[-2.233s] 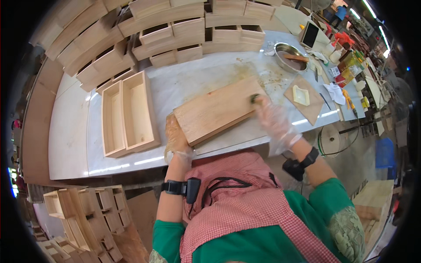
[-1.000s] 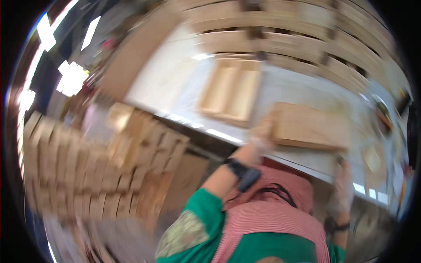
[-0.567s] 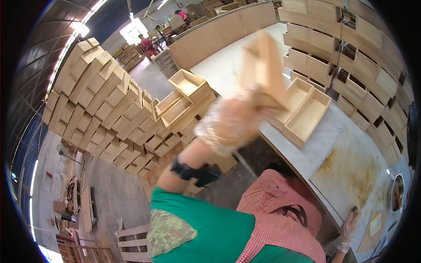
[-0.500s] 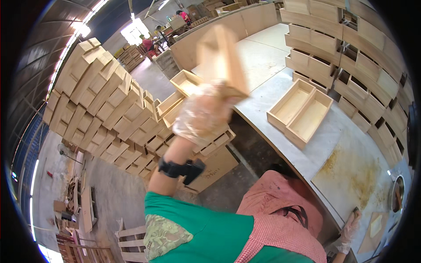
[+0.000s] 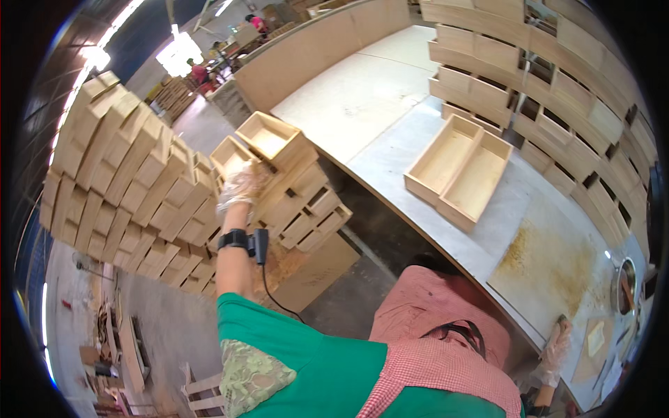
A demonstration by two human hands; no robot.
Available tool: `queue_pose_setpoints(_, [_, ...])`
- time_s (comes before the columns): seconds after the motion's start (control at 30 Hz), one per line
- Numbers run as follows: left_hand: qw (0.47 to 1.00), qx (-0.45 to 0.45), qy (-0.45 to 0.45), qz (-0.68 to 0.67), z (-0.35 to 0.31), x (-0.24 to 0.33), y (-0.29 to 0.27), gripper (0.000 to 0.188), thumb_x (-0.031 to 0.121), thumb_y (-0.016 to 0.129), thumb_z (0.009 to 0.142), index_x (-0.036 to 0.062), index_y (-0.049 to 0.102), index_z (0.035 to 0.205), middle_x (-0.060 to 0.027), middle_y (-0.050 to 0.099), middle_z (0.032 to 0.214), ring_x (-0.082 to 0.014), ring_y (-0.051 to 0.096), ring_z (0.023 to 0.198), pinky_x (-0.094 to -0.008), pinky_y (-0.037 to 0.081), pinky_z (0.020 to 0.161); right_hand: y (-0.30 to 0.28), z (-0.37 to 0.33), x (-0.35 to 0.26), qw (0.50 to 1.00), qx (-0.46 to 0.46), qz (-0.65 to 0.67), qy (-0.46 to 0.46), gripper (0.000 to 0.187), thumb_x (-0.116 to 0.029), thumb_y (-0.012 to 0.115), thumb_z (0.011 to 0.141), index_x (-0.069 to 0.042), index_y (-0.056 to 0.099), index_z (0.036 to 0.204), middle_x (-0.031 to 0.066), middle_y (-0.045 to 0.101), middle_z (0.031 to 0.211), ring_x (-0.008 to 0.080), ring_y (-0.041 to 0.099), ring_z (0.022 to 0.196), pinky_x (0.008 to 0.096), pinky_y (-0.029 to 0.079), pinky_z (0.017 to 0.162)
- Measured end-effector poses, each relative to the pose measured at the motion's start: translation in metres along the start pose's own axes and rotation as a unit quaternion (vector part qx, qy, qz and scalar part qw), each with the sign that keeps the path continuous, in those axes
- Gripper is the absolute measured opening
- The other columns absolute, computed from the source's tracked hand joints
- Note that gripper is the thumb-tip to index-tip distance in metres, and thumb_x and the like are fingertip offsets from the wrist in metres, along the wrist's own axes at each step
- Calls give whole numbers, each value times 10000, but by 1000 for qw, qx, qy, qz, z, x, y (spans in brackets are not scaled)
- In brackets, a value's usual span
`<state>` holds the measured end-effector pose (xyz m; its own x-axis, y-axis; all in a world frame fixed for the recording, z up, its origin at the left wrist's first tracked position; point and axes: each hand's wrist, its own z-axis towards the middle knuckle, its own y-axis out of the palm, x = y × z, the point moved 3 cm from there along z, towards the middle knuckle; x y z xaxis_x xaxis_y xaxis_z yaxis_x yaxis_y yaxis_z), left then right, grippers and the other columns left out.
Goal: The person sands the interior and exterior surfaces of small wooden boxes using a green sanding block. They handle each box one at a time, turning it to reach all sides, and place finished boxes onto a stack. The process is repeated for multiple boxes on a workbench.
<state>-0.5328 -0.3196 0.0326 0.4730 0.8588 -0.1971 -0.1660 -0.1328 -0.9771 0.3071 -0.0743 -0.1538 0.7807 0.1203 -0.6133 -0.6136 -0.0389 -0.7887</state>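
Pale wooden drawer [image 5: 228, 155] perched on the box stack [image 5: 296, 202], gloved left hand [image 5: 242, 184] at its near end, gripping or loose, can't tell; right hand [image 5: 555, 346] pinching a dark pad [image 5: 562, 319] near the worktable's [image 5: 397, 143] edge.

Only faint, unreadable printing [image 5: 323, 277] on the brown board [image 5: 310, 287]

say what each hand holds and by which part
The left hand touches a wooden box at its near end, grip unclear. The right hand holds a small dark thing, gripped part unclear.
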Motion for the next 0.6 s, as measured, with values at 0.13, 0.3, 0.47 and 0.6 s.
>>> queue_pose_setpoints(0.13, [971, 194, 98, 104, -6, 12, -30, 524, 435, 738, 877, 22, 671, 1192, -202, 692, 1147, -363, 649, 1130, -468, 526, 956, -6, -12, -16, 971, 0, -205, -126, 284, -205, 525, 1051, -50, 541, 1289, 247, 667, 1122, 444, 658, 935, 497, 517, 757])
queue_pose_setpoints(0.3, [916, 201, 267, -222, -83, 217, -101, 469, 440, 719, 907, 37, 699, 1147, -189, 715, 1111, -369, 657, 1088, -474, 513, 961, -14, -17, -49, 988, 68, -135, -41, 240, -237, 572, 1031, -96, 566, 1225, 203, 693, 819, 433, 666, 708, 510, 512, 622])
queue_pose_setpoints(0.47, [915, 90, 361, -155, -91, 385, -26, 615, 590, 704, 865, 18, 711, 1093, -251, 718, 1080, -406, 685, 1038, -497, 542, 892, -34, -14, -61, 995, 14, -81, 58, 232, -253, 585, 1020, -108, 579, 1200, 191, 672, 719, 423, 661, 645, 513, 505, 588])
queue_pose_setpoints(0.6, [912, -83, 368, -162, -77, 427, 26, 601, 623, 698, 842, 47, 683, 1014, -197, 691, 966, -376, 670, 887, -526, 512, 755, -90, -2, -46, 981, 134, -138, -17, 247, -263, 597, 1004, -91, 574, 1180, 218, 690, 836, 423, 684, 779, 526, 522, 665])
